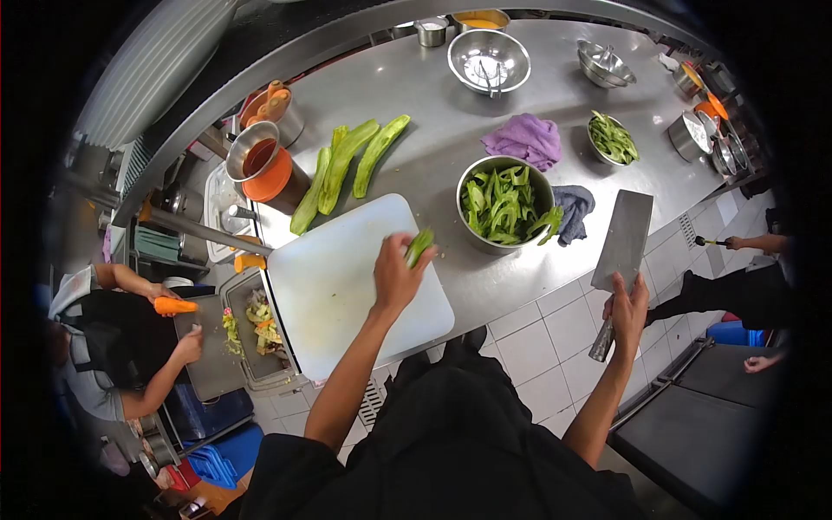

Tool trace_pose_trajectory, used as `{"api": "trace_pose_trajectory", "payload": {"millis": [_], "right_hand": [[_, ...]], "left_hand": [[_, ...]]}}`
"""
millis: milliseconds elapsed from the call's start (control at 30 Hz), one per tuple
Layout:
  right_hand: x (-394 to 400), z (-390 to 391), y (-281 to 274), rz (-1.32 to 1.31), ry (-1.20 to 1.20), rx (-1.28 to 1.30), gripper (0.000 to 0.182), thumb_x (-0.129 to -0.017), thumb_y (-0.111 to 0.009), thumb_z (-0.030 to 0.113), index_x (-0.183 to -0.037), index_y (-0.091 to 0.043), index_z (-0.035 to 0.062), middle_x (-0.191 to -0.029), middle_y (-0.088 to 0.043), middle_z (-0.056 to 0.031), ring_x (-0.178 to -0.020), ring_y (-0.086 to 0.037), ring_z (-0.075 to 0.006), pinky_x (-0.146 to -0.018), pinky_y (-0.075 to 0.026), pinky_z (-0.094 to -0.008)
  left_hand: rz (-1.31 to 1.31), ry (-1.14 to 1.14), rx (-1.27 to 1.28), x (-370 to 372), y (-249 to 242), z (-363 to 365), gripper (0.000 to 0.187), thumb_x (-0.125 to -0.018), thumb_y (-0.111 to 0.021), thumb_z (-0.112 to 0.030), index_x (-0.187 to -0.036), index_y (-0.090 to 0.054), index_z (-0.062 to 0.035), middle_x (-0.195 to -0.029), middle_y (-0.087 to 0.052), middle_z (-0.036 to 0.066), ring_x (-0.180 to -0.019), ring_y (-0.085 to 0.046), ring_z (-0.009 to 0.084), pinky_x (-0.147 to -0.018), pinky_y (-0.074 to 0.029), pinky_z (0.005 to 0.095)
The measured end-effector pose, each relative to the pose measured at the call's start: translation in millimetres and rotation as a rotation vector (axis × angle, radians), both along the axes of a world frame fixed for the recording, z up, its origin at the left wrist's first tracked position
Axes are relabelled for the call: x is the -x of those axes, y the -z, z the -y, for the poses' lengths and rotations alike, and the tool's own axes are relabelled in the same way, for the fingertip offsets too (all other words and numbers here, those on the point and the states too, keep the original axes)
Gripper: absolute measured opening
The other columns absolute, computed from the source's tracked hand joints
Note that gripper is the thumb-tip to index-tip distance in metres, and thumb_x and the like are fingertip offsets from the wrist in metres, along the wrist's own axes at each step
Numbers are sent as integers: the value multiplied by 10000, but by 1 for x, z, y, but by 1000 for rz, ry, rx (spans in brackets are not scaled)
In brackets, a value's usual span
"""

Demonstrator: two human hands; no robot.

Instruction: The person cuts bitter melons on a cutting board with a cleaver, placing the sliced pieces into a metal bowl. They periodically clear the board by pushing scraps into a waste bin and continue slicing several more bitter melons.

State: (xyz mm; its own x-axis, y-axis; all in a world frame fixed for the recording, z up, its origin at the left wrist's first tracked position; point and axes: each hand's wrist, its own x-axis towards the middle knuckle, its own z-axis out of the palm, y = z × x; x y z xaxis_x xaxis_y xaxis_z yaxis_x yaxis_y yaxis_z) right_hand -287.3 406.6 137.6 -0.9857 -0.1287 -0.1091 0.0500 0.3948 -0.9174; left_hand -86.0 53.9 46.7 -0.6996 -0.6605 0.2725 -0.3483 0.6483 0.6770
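My left hand (400,276) is over the right part of the white cutting board (338,303), with its fingers closed on a cut green vegetable piece (419,248). Off to the right, my right hand (627,310) grips a cleaver (624,234) by its handle, blade pointing away from me, beyond the table edge. A steel pot (507,248) full of sliced green vegetable (501,204) stands right of the board. Several long, peeled green vegetables (347,165), resembling cucumbers, lie beyond the board.
A purple cloth (524,140), a grey cloth (574,212) and a bowl of green slices (612,139) are near the pot. An orange-lidded container (269,182) stands at left. There a co-worker (104,347) holds a carrot (175,305) beside a scrap bin (264,325). Another person (754,269) is at right.
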Motion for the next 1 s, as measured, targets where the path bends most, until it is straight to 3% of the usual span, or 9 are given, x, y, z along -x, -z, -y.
{"api": "trace_pose_trajectory", "payload": {"millis": [100, 233, 300, 433, 600, 700, 800, 900, 1000], "right_hand": [[2, -15, 2, 45, 7, 6, 268, -1050, -614, 172, -1211, -559, -35, -846, -645, -97, -422, -495, -100, -381, -388, -268], [8, -25, 16, 74, -2, 36, 275, -1047, -621, 170, -1222, -556, -32, -856, -649, -93, -423, -487, -100, -384, -387, -265], [14, -32, 31, 11, 58, 79, 286, -1045, -633, 184, -1222, -553, -24, -862, -645, -87, -419, -475, -100, -381, -382, -260], [32, -47, 35, 28, -48, 125, 294, -1045, -646, 216, -1212, -548, -6, -834, -617, -72, -411, -464, -102, -372, -376, -266], [43, -47, 42, 79, -73, 112, 295, -1053, -633, 224, -1210, -534, -5, -851, -623, -72, -404, -464, -99, -362, -372, -264], [32, -24, 20, 64, -90, 130, 261, -1041, -653, 263, -1087, -539, 33, -699, -531, -19, -410, -460, -86, -360, -374, -260], [14, -10, 5, 53, -112, 116, 271, -1037, -654, 256, -1106, -541, 20, -744, -557, -33, -405, -451, -88, -358, -363, -262], [-10, 0, -14, 113, -183, 92, 281, -1043, -622, 193, -1218, -544, -14, -828, -592, -62, -419, -447, -94, -378, -362, -268], [-37, 14, -21, 116, -224, 107, 344, -1027, -664, 249, -1228, -559, -10, -824, -597, -60, -399, -442, -96, -355, -354, -263]], "left_hand": [[-87, -16, 304, 88, -42, -22, 498, -875, -823, -379, -1217, -600, -93, -1110, -648, 118, -1071, -634, 321, -887, -479, 502], [105, 332, -151, 189, -45, -85, 619, -821, -852, -397, -1297, -590, -100, -1130, -693, 128, -1170, -628, 304, -986, -421, 527], [195, 252, 72, 215, -8, -119, 521, -814, -854, -424, -1184, -662, -111, -1070, -719, 153, -1050, -682, 348, -908, -506, 493], [-16, 266, -387, 217, 2, -107, 408, -837, -842, -391, -1064, -689, -88, -959, -726, 143, -882, -721, 308, -757, -554, 411], [-153, 84, -461, 219, 9, -28, 529, -863, -820, -476, -1175, -706, -65, -1090, -728, 148, -986, -707, 274, -857, -549, 385], [-19, -349, 104, 188, -3, 52, 707, -856, -771, -599, -1334, -646, -94, -1335, -640, 197, -1250, -603, 364, -1079, -437, 524], [201, -719, 292, 134, 22, 164, 703, -891, -730, -520, -1416, -573, -80, -1442, -562, 176, -1310, -535, 366, -1064, -395, 566], [250, -780, 280, 78, 45, 230, 583, -908, -722, -445, -1360, -627, -89, -1343, -636, 149, -1273, -554, 320, -1057, -389, 540], [364, -532, 460, 46, 62, 257, 197, -870, -623, -258, -995, -757, -185, -981, -734, 50, -1044, -629, 274, -913, -402, 485]]}}
